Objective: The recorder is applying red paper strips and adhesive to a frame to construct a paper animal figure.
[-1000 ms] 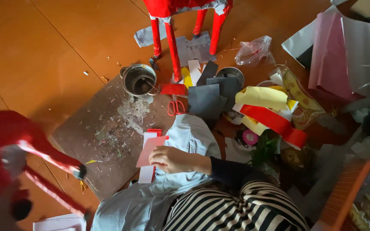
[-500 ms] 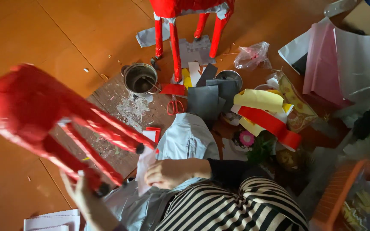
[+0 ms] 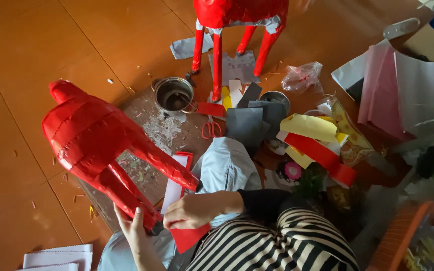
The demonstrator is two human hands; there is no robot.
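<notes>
The red paper animal figure (image 3: pixel 101 145) lies tipped on its side above the brown work board (image 3: pixel 151 150), its legs slanting down toward the person's lap. The left hand (image 3: pixel 134 228) grips the end of one lower leg, fingers wrapped round it from beneath. The right hand (image 3: pixel 192 211) sits just right of that leg, fingers curled together and pinching a sheet of red paper (image 3: pixel 189 236) that hangs below it.

There are two red figures in all: the one held, and a second red figure (image 3: pixel 237 25) standing upright well beyond the board, only its four legs and belly in view. Beyond the board's far edge stand two metal pots: one pot (image 3: pixel 174 95) at the board's top corner, another pot (image 3: pixel 276 98) farther right, half under grey paper sheets (image 3: pixel 252 120). One pair of red-handled scissors (image 3: pixel 211 129) lies between them. A white strip with red edging (image 3: pixel 177 180) rests on the board beside the person's pale blue knee (image 3: pixel 227 165). To the right of the board lie one yellow sheet (image 3: pixel 310 126) and one red band (image 3: pixel 322 158).

Half a second ago the held figure was higher and nearer the camera, covering more of the board; it has since swung leftward and down, and the left hand has closed on the leg.
</notes>
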